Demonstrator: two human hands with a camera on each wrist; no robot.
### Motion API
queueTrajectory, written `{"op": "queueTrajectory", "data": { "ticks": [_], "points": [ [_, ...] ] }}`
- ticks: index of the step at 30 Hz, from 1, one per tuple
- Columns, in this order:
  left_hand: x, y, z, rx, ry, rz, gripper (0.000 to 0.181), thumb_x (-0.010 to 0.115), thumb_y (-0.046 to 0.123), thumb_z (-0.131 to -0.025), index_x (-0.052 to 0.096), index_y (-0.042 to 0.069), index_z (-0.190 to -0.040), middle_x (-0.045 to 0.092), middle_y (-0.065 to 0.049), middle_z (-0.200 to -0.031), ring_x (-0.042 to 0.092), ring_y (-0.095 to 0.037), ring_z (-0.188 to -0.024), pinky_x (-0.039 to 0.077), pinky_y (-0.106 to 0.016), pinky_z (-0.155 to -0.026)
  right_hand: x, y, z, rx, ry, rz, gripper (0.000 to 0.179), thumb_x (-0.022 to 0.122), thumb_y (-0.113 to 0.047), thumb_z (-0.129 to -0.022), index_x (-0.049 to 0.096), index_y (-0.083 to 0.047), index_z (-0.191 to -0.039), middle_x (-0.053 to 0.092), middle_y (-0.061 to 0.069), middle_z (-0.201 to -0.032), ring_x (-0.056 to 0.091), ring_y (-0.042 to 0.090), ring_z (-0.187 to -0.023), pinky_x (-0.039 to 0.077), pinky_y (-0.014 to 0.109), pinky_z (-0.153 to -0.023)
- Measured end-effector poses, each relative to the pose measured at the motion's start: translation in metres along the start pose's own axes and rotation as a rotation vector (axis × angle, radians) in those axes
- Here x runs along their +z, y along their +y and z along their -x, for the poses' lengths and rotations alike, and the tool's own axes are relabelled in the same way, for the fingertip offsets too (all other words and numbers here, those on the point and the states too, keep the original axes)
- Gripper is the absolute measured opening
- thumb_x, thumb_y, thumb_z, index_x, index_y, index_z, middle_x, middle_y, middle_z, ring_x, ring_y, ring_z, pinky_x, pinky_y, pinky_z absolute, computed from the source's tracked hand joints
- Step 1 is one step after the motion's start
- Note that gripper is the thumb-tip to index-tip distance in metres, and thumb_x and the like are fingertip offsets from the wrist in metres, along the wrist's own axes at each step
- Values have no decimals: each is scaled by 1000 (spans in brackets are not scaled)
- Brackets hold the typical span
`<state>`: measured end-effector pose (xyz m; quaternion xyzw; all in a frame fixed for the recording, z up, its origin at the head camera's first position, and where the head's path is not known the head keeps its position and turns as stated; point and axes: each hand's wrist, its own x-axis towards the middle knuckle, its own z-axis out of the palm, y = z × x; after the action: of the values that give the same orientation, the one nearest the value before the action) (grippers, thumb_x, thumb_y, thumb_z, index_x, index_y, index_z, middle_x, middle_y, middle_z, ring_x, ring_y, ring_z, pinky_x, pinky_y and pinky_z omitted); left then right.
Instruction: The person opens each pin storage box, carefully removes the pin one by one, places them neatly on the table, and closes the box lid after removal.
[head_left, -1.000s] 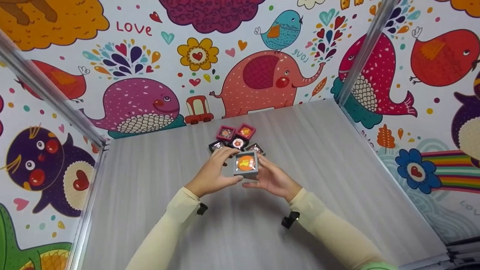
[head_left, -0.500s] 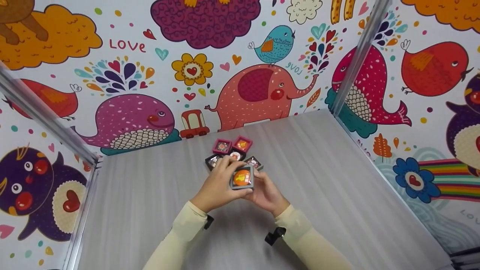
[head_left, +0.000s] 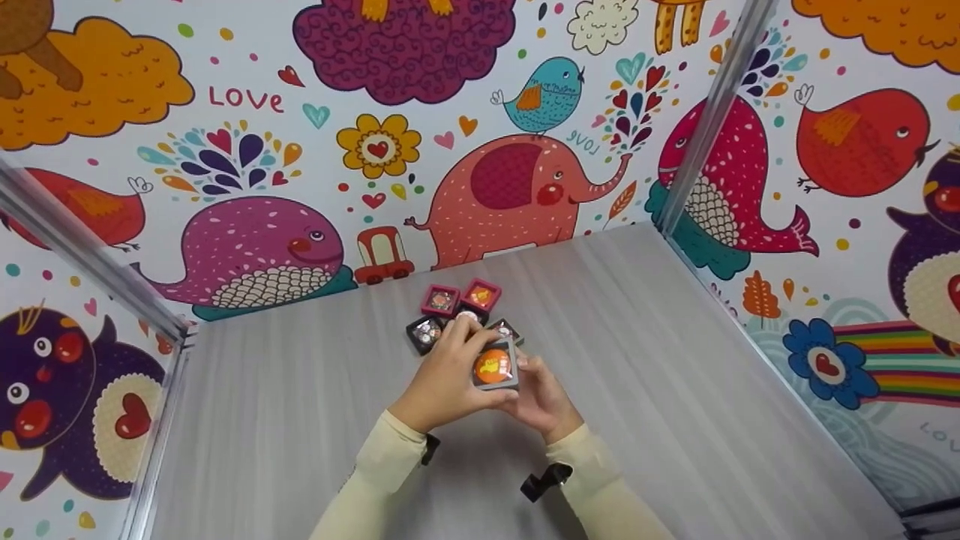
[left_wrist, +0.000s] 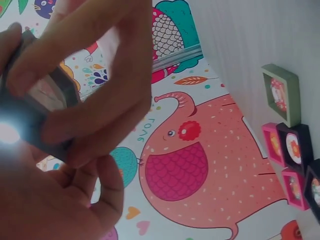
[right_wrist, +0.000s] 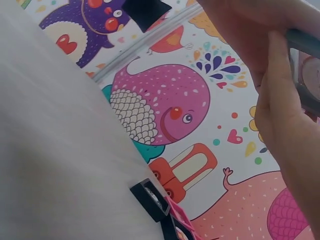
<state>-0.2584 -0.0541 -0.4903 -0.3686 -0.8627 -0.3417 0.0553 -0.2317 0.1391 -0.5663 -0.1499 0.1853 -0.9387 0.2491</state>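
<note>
Both hands hold a small grey square display box [head_left: 495, 365] with a clear window, above the table. Inside its window shows an orange disc with a yellow figure. My left hand [head_left: 446, 379] grips the box from the left, thumb along the lower edge and fingers over the upper edge. My right hand [head_left: 546, 401] holds its right side; most of those fingers are hidden behind the box. In the left wrist view, fingers surround the grey box [left_wrist: 62, 92]. Only part of the box [right_wrist: 306, 75] shows at the right wrist view's edge.
Beyond the hands, similar boxes lie close together on the table [head_left: 285, 420]: a pink one [head_left: 441, 300], a second pink one [head_left: 481, 295], a black one [head_left: 425, 334], a partly covered black one [head_left: 471, 312] and a grey-green one [left_wrist: 282, 95]. Cartoon-printed walls [head_left: 450, 45] enclose the table.
The head view has tilted, so the scene sits lower. My left hand reaches further over the box, and my right hand's fingers have drawn in behind it. The box remains held.
</note>
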Motion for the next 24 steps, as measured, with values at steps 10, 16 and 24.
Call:
{"op": "queueTrajectory", "data": {
  "ticks": [10,16,24],
  "points": [
    [6,3,1,33,20,-35,77,95,55,-79,70,13,-139,47,-4,-120,55,-18,-110,59,-34,-92,0,4,3,-41,-27,-10,38,68,-18,-101,62,-11,-138,68,13,-130,68,25,-115,59,36,-97],
    [11,7,4,5,66,-14,75,95,56,-79,70,16,-137,51,-5,-124,54,-23,-115,58,-41,-95,0,4,2,-95,-142,16,34,62,-15,-104,63,-6,-136,68,12,-126,68,21,-112,59,33,-95],
    [19,11,9,-64,121,21,72,99,50,-75,72,21,-136,52,-2,-125,52,-22,-117,55,-44,-94,-2,1,3,-94,-102,66,42,64,-15,-103,57,-9,-144,66,12,-132,67,22,-114,59,32,-95]
  ]
}}
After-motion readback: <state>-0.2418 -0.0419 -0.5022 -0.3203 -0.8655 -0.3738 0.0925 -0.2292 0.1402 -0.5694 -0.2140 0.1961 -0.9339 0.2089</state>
